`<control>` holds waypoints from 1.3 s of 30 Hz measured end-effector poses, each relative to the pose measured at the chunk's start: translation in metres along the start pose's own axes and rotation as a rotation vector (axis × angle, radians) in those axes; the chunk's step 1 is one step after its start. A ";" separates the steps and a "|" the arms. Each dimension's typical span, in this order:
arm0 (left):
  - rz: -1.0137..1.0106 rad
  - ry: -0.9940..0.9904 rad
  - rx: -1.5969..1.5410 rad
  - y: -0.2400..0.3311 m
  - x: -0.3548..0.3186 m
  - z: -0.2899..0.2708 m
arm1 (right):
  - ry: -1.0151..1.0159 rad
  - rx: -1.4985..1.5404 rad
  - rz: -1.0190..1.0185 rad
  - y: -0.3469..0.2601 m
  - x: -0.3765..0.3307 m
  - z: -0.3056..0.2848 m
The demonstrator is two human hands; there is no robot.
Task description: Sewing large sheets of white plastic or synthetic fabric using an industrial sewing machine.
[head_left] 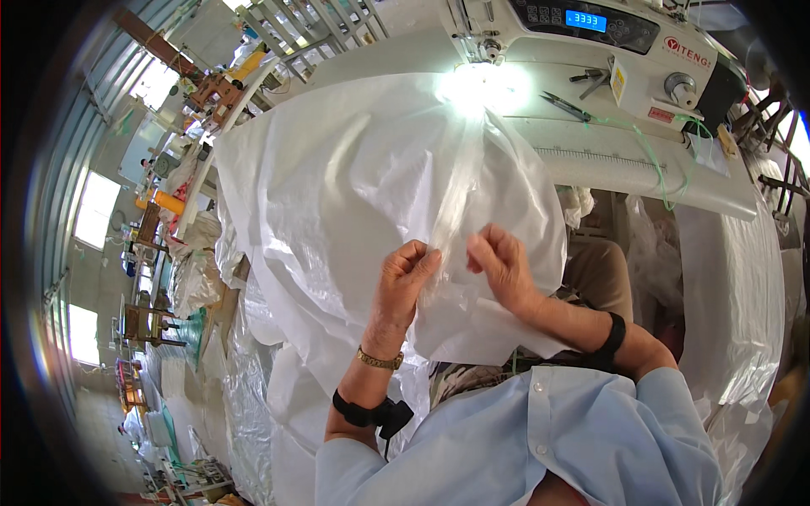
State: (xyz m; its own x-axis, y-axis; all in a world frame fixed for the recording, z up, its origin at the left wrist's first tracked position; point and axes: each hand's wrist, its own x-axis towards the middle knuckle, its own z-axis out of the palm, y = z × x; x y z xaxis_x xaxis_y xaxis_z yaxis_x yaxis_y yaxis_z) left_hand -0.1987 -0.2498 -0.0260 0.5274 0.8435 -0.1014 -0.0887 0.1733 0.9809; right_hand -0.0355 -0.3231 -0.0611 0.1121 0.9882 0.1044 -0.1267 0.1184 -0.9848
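A large white plastic-like sheet (337, 177) spreads from the sewing machine (591, 51) down to my lap. A narrow folded strip (458, 190) of it runs from under the machine's bright lamp towards my hands. My left hand (405, 274) pinches the sheet beside the strip's near end, thumb against curled fingers. Just right of the strip, my right hand (504, 266) is closed with its fingers bent in. Whatever it may hold is hidden. Glare covers the spot where the sheet meets the needle area.
Black thread snips (565, 106) lie on the machine bed, with green thread (650, 152) trailing over its front edge. A ruler scale (603, 158) marks that edge. More white sheeting (730, 287) hangs at the right. Cluttered benches (152, 325) stand along the left.
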 end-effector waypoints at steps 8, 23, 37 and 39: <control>-0.036 0.014 -0.053 0.001 -0.002 0.002 | -0.065 0.338 0.008 0.029 0.034 0.002; -0.021 0.057 -0.144 -0.009 -0.004 -0.001 | -0.139 0.304 0.389 0.029 0.034 0.006; 0.262 0.084 0.411 0.007 -0.010 0.017 | 0.241 -0.114 0.017 0.007 0.031 -0.004; 0.138 0.097 0.340 0.011 -0.013 0.027 | 0.395 -0.187 -0.157 0.008 0.028 -0.002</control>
State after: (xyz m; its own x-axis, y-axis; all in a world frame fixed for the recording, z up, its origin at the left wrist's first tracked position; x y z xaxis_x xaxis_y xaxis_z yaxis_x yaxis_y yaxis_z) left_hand -0.1833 -0.2726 -0.0090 0.4461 0.8942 0.0367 0.1408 -0.1107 0.9838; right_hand -0.0311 -0.2943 -0.0662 0.4873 0.8426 0.2293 0.0974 0.2084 -0.9732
